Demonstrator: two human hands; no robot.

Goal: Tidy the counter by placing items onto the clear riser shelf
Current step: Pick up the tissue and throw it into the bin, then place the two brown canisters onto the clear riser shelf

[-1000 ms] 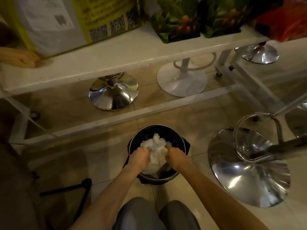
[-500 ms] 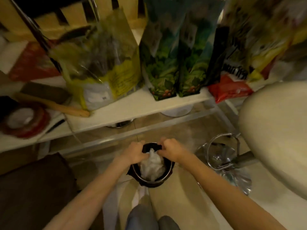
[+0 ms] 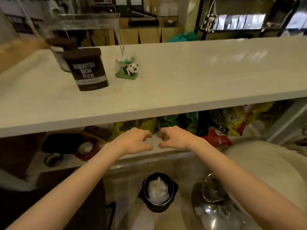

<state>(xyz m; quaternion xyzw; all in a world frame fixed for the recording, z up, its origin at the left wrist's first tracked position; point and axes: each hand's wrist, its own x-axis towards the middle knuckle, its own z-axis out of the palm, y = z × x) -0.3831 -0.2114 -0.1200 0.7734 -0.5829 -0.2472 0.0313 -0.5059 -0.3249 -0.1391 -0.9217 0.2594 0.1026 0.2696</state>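
- The left hand and right hand hang side by side below the front edge of the white counter, fingers loosely curled, empty, thumbs nearly meeting.
- Both forearms stretch forward from the bottom corners.
- On the counter a brown tub reads "HERSHEY'S COCOA"; a second brown tub stands just behind it.
- A panda figurine sits to the tub's right.
- The clear riser shelf stands at the counter's back left, above the tubs.
- On the floor beneath the hands, a black bin holds a white bag; a chrome stool base lies to its right.
- Snack bags crowd the lower shelf.
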